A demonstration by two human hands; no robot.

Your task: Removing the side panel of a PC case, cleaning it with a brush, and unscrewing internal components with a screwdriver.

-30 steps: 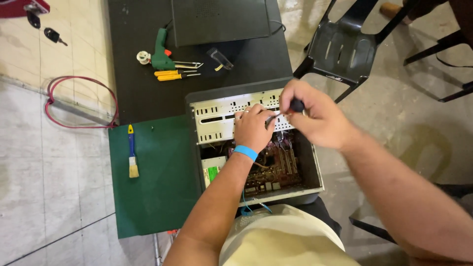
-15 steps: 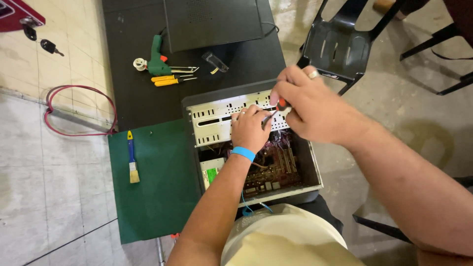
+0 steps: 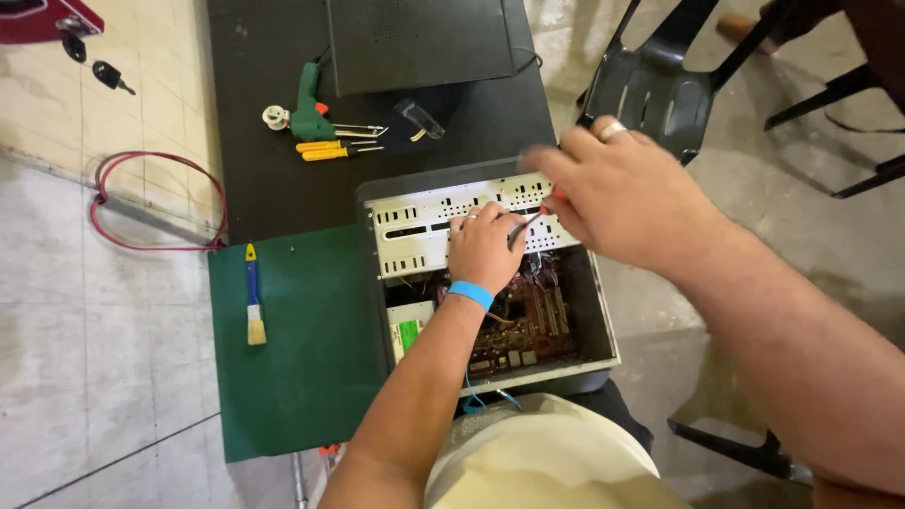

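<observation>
Two bare hands work over an open computer case [image 3: 594, 311] on a dark worktop [image 3: 283, 188]. At far left, a paintbrush [image 3: 253, 297] lies on a green mat [image 3: 302, 358], with a green glue gun [image 3: 308, 94] and yellow screwdrivers [image 3: 335, 151] beyond it. Inside the case sit a perforated metal drive cage [image 3: 424, 221] and a reddish motherboard [image 3: 528, 325]. The left hand [image 3: 485, 247] rests on the cage, fingers curled together. The right hand [image 3: 627, 193], fingers clamped on a screwdriver [image 3: 526, 226], hovers just beside it.
</observation>
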